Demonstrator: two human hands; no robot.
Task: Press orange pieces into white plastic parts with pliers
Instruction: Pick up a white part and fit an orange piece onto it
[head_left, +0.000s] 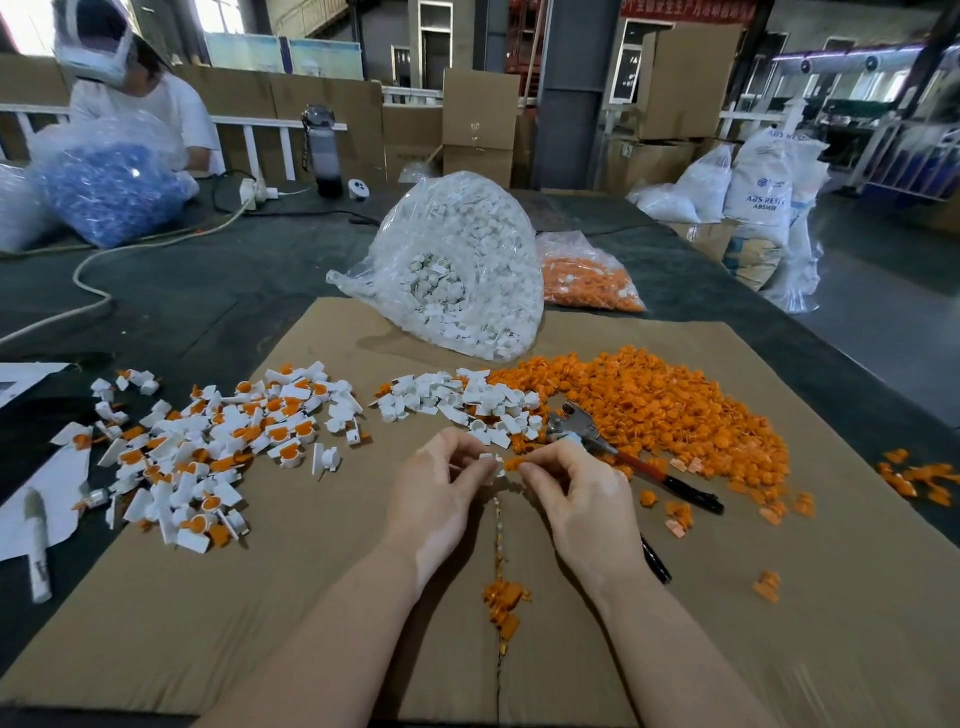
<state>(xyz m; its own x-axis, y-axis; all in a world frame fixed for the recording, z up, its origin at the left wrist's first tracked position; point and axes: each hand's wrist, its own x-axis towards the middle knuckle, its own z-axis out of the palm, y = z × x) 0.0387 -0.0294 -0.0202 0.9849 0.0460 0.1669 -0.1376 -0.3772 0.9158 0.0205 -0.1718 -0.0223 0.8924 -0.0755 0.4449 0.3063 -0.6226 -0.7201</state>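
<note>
My left hand (441, 488) pinches a small white plastic part (492, 462) above the cardboard sheet (337, 623). My right hand (576, 493) pinches an orange piece (513, 463) right beside that part, the two touching or nearly so. The pliers (623, 457), with red and black handles, lie on the cardboard just right of my right hand, untouched. A heap of loose orange pieces (675, 410) spreads to the right. Bare white parts (467, 402) lie beyond my hands. White parts with orange pieces in them (218, 447) are piled on the left.
A clear bag of white parts (462, 270) and a bag of orange pieces (587, 280) stand behind the cardboard. A marker (37, 545) lies at the left on paper. Another person (130, 93) sits at the far left with a bag of blue parts (109, 192). A cable (88, 280) crosses the table.
</note>
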